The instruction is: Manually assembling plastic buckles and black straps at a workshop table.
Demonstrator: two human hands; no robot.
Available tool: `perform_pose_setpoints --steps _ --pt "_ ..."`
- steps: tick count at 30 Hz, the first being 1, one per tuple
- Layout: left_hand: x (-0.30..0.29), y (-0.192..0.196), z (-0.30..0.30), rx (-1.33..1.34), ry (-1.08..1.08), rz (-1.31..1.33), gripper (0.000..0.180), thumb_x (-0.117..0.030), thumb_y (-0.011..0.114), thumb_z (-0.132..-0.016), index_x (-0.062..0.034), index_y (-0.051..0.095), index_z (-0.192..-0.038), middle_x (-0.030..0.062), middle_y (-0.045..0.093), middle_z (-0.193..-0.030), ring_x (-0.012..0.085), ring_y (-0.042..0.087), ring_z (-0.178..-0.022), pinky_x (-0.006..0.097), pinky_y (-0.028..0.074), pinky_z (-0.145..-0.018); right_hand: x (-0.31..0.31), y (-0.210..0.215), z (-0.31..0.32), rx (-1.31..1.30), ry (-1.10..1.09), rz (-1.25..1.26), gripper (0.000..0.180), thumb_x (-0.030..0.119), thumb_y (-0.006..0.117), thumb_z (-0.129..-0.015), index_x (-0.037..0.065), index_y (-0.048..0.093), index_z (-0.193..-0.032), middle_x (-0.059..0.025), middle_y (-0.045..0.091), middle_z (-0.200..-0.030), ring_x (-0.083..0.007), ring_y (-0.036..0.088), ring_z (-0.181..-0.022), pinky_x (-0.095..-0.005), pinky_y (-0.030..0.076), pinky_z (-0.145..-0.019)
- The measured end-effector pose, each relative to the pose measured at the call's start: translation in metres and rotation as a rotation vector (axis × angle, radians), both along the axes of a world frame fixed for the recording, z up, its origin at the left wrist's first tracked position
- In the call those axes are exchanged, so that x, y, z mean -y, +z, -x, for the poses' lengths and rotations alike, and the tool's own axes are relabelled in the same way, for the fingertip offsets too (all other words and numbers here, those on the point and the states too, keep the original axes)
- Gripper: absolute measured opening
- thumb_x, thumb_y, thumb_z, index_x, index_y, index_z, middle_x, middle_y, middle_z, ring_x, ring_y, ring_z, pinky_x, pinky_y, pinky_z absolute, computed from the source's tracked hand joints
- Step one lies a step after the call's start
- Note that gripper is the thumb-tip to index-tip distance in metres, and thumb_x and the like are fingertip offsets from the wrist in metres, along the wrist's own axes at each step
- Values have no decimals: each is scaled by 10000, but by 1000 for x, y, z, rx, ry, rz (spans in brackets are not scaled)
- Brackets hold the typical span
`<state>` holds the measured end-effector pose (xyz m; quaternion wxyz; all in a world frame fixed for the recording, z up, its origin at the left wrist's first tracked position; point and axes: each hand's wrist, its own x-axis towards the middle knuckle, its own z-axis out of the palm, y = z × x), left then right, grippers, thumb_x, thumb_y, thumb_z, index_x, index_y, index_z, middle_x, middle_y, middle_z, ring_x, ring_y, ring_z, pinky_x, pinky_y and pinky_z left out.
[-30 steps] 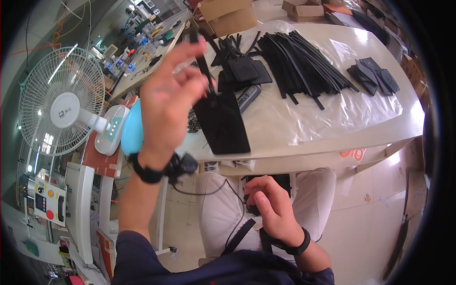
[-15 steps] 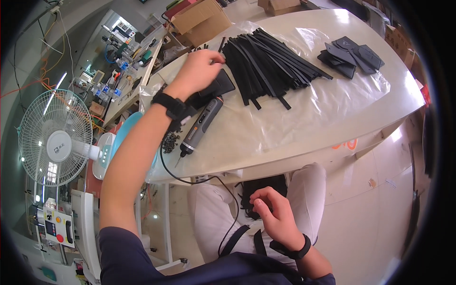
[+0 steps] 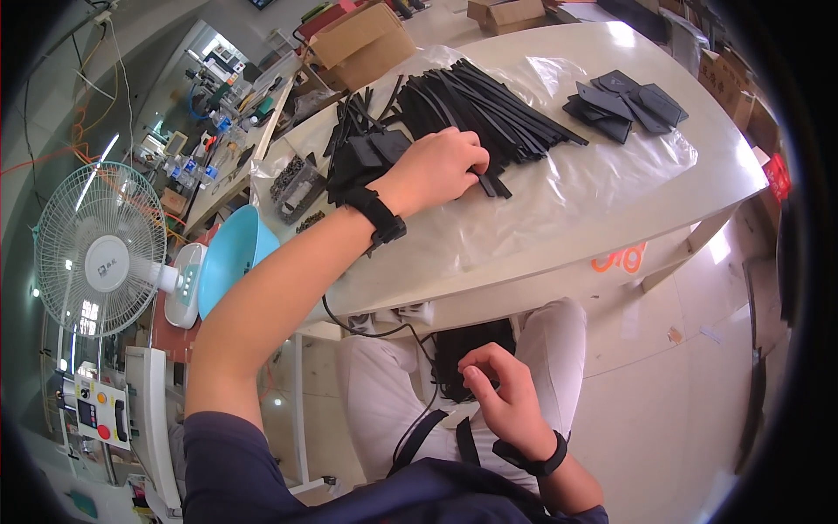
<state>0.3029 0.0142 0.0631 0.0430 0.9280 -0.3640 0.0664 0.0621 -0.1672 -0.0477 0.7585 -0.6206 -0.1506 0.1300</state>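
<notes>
My left hand reaches over the white table, fingers pinched at the near end of a black strip. This strip is among a fanned pile of long black strips. Left of the hand lie flat black plates, with more black strips behind them. Above my lap, my right hand hangs with loosely curled fingers, thumb apart and nothing seen in it. My left forearm hides the grey electric screwdriver, and only its black cord shows.
A stack of black plates lies on clear plastic sheeting at right. Small screws fill a clear box beside a blue bowl. A white fan stands at left, a cardboard box behind the table.
My left hand has moved right and nearer, from the far end of the strips to their near ends. The screwdriver has become hidden by my arm. My right hand stays put.
</notes>
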Motion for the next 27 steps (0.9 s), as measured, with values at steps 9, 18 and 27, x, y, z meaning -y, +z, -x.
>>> perform_pose_setpoints --steps 9,18,27 --pt "-6 0 15 26 -64 195 113 -36 618 -837 -26 668 -938 119 661 -898 306 633 -839 378 509 -767 41 46 -56 248 -289 119 55 30 604 -938 -7 616 -977 -47 597 -781 -99 555 -695 -248 448 -642" --pt "-2 35 33 64 156 739 90 -73 619 -950 -19 676 -995 34 692 -928 99 610 -762 252 490 -701 140 97 -273 747 -621 911 293 176 592 -935 -11 606 -1161 -216 638 -1192 -355 657 -1006 -416 510 -890" --pt "-41 66 51 -132 188 1161 110 -107 446 -1038 -32 480 -1112 175 701 -1033 236 735 -855 294 582 -669 134 92 -325 652 -370 1496 377 171 624 -868 4 610 -1206 -214 625 -1211 -378 578 -1162 -444 466 -995"
